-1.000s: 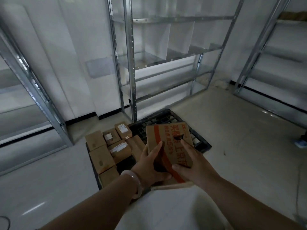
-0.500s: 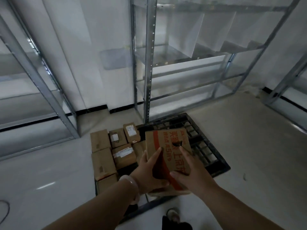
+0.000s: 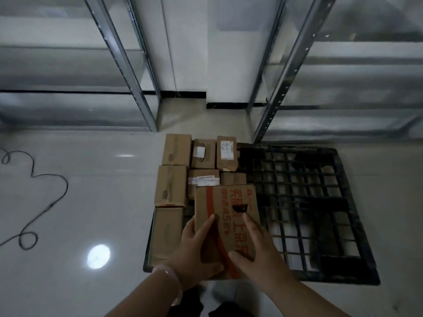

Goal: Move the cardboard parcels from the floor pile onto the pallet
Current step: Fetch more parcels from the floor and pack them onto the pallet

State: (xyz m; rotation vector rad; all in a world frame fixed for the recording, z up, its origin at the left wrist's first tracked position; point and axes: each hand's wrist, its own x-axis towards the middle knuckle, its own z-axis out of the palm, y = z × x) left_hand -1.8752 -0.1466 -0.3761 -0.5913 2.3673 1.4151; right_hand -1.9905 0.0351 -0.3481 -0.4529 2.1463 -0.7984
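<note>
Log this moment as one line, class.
hold: left hand and right hand grip brown cardboard parcel with orange stripe | place: over black plastic grid pallet | load: smaller brown cardboard parcels at its left

A black cable (image 3: pixel 66 188) looped across the glossy floor (image 3: pixel 91 202) (one bright glare spot (image 3: pixel 98 256)) — metal racks (image 3: pixel 123 65) stood at the wall.

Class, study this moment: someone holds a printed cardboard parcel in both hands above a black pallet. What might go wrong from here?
1. The printed parcel, gripped by the left hand and right hand, has a torn hole on top; the card may give there.
2. Lowered carelessly, it might knock the parcels packed along the left side of the pallet.
3. A loose cable loops on the floor nearby, a possible trip hazard.
</note>
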